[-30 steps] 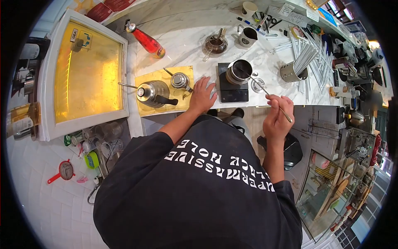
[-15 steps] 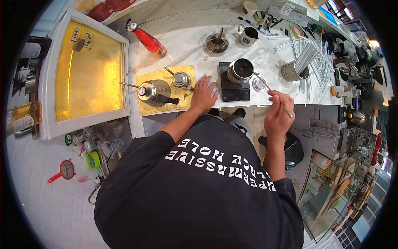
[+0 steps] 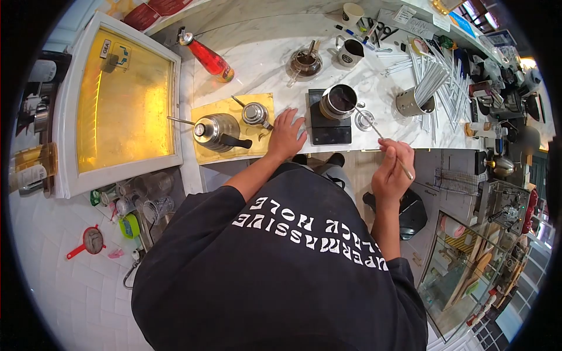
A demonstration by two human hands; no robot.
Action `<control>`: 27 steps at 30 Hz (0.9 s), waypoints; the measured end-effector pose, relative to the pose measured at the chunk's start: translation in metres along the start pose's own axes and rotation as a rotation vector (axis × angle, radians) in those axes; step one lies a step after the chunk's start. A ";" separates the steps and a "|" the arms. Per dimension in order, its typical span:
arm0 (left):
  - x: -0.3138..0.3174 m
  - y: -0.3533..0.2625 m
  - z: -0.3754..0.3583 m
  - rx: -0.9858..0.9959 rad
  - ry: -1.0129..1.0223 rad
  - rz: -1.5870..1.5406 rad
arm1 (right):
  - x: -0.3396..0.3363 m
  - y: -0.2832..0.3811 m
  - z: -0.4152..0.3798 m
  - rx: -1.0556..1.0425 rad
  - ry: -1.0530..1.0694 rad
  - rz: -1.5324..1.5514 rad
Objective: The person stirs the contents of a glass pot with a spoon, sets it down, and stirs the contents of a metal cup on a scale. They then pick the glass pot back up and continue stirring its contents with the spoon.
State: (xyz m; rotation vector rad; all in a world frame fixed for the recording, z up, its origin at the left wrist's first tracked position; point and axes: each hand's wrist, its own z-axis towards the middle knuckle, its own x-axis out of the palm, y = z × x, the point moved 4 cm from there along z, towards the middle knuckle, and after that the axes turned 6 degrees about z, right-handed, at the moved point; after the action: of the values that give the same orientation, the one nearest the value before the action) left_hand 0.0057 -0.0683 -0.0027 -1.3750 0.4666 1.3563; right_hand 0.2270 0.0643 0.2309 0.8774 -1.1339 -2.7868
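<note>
My right hand (image 3: 393, 171) is closed around the handle of a long thin metal spoon (image 3: 370, 124). The spoon slants up and left into a metal cup (image 3: 335, 112) of dark liquid, which hides its tip. Under the cup lies a black scale (image 3: 331, 136). My left hand (image 3: 285, 136) rests on the counter edge with its fingers stretched out, holding nothing, between the scale and a yellow cloth (image 3: 205, 153). On that cloth stand a gooseneck kettle (image 3: 213, 130) and a smaller metal pot (image 3: 255, 113). A small round glass item (image 3: 364, 121) sits right of the cup.
Farther back on the marble counter (image 3: 263, 64) are a red bottle (image 3: 208, 57), a glass pot (image 3: 305, 63) and a metal pitcher (image 3: 349, 54). To the right, a metal holder (image 3: 413, 102) of straws stands beside loose straws. A glass-fronted cabinet (image 3: 129, 99) borders the left.
My right hand has moved slightly toward my body, and the spoon has shifted with it, its tip still in the cup. My left hand stays in place on the counter.
</note>
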 end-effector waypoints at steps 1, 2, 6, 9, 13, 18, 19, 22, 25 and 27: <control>0.001 0.000 0.000 -0.001 0.003 -0.001 | 0.002 0.006 0.001 -0.043 0.020 -0.004; 0.002 0.001 0.001 -0.001 0.008 -0.001 | 0.005 0.012 0.002 -0.084 0.039 -0.008; -0.002 -0.001 0.000 -0.001 0.016 0.007 | 0.009 0.002 0.007 -0.017 0.004 -0.025; -0.001 -0.001 0.001 0.004 0.009 0.007 | -0.003 -0.002 0.002 -0.007 0.014 -0.034; -0.001 0.000 0.000 0.004 0.007 0.000 | 0.005 0.010 0.005 -0.060 0.029 0.007; -0.002 0.000 0.001 0.006 0.009 0.000 | 0.007 -0.001 0.007 0.020 -0.038 -0.012; -0.001 0.000 0.001 0.006 0.008 0.001 | 0.003 -0.003 0.005 0.058 -0.037 0.006; -0.001 -0.001 0.002 0.002 0.009 0.000 | -0.002 0.010 0.006 -0.073 -0.004 -0.033; -0.002 -0.001 -0.001 0.001 0.021 0.007 | 0.009 0.013 0.008 -0.060 0.032 -0.003; -0.003 -0.001 0.000 0.007 0.012 0.010 | 0.008 0.006 0.010 -0.046 0.020 -0.030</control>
State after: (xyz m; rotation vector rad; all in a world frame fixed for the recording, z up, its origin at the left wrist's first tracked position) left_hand 0.0060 -0.0686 0.0002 -1.3771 0.4862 1.3537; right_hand 0.2145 0.0644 0.2364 0.9238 -1.0585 -2.8090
